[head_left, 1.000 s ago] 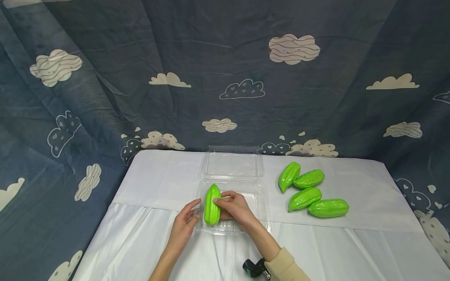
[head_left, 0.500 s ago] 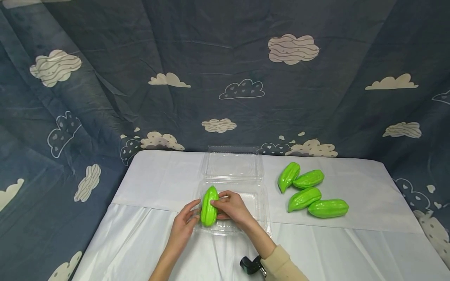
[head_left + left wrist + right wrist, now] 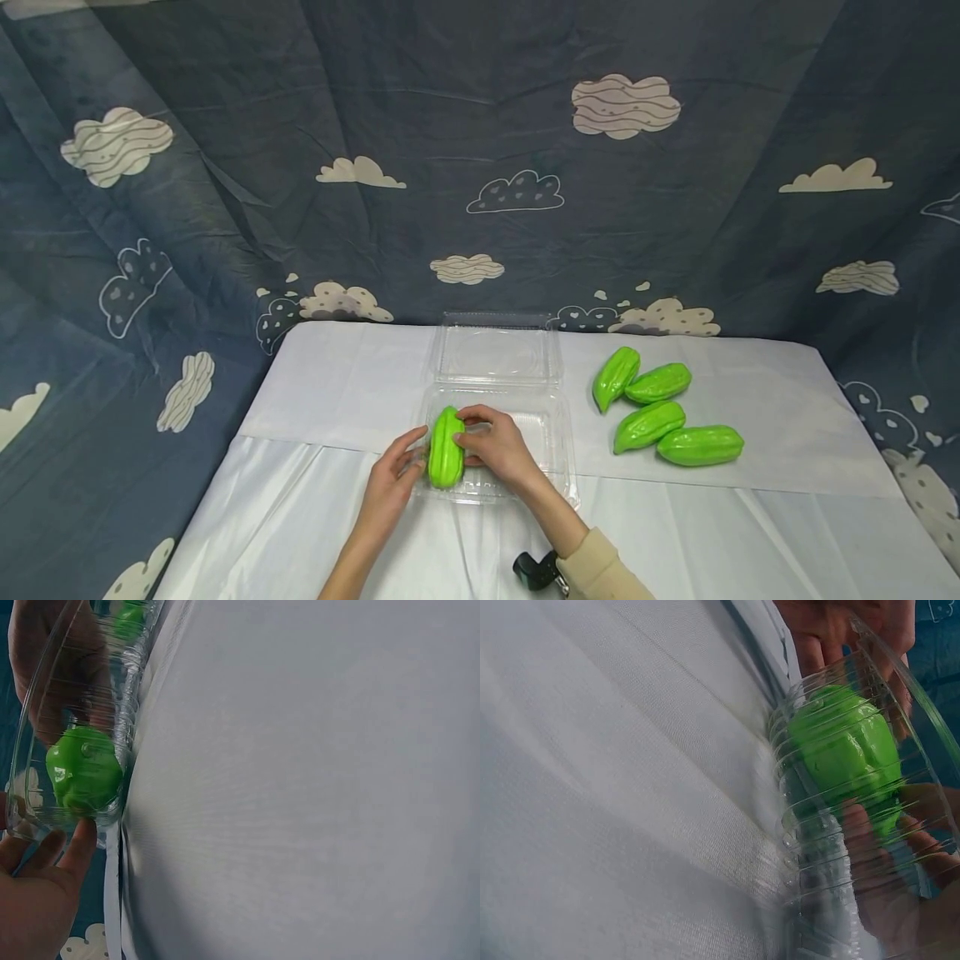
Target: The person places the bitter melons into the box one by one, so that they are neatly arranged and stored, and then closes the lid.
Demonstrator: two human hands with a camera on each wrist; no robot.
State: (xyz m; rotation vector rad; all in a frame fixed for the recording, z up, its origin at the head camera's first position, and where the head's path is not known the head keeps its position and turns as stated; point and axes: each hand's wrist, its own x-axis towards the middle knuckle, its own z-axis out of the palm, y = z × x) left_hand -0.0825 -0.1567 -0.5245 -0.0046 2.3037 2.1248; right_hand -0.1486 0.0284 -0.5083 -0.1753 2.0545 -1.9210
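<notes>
In the head view, a glossy green star fruit with lengthwise ridges lies upright along the left side of a clear plastic clamshell box. My right hand pinches it from the right, thumb on top. Against the box's left wall rest the fingertips of my left hand, outside the box. The left wrist view shows the star fruit through the clear wall, left fingers at that wall. In the right wrist view, the right hand shows behind the ribbed plastic beside the star fruit.
Several more green star fruits lie in a group on the white cloth, right of the box. The box's lid is folded back behind it. Near the right sleeve is a small black device. A dark cloud-print curtain hangs behind.
My right hand has shifted the star fruit slightly left and toward me, against the box's left side. The left hand has stayed at the wall.
</notes>
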